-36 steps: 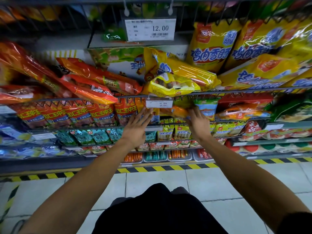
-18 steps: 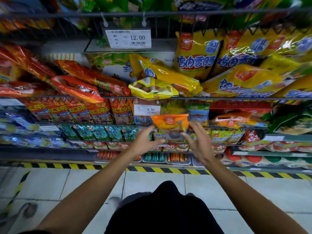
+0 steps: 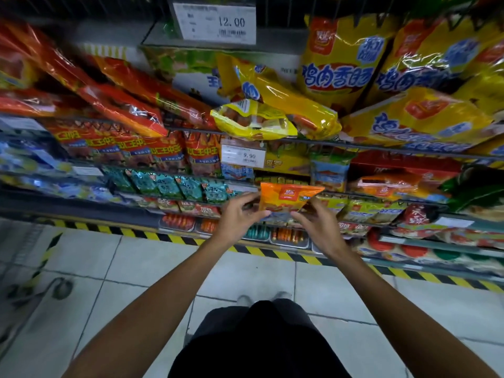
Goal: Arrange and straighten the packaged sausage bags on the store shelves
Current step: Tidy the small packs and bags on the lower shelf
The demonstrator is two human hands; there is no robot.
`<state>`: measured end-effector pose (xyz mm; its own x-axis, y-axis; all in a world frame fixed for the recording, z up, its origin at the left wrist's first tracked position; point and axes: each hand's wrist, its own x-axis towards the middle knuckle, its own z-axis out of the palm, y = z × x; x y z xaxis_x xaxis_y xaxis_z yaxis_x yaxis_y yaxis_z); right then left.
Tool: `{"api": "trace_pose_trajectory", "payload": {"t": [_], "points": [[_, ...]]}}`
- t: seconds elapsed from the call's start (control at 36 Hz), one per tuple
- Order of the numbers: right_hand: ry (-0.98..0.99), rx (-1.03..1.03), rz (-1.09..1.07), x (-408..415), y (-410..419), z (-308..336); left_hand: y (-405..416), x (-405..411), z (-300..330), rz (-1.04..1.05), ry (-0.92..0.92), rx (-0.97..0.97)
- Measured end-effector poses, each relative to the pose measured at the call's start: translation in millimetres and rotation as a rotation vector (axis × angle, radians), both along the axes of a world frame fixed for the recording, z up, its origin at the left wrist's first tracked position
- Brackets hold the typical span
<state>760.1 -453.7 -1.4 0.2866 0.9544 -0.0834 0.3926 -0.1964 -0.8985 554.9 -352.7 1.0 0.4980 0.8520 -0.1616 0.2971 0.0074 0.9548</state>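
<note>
Just right of the frame's centre, in front of the lower shelves, the small orange sausage bag is pinched at its 2 lower corners by the left hand and right hand; it is judged light, soft and slippery, best held by its edges.

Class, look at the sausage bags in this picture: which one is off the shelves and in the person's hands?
The small orange sausage bag, pinched between the left hand and right hand; every other bag lies on a shelf.

Orange bag's lower edge behind hands.
</note>
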Motion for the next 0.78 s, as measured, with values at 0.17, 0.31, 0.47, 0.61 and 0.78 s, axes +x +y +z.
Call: {"api": "trace_pose_trajectory", "payload": {"t": [0.17, 0.31, 0.47, 0.61, 0.78], "points": [[0.047, 0.001, -0.127, -9.0, 8.3, -9.8, 6.6, 4.7, -7.4, 0.002, -0.007, 0.061], [0.067, 0.063, -0.284, -6.6, 25.9, -19.9, 16.4, 21.2, -15.3, 0.023, 0.012, 0.119], [0.049, 0.144, -0.365, 1.1, 54.4, -7.7, 35.9, 29.3, -29.0, -0.018, 0.051, 0.214], [-0.026, 0.172, -0.375, 12.8, 68.5, -23.4, 45.8, 38.2, -53.1, -0.109, 0.036, 0.219], [-0.070, 0.196, -0.344, 15.4, 84.4, -50.0, 63.6, 38.4, -79.4, -0.129, 0.102, 0.064]]}}
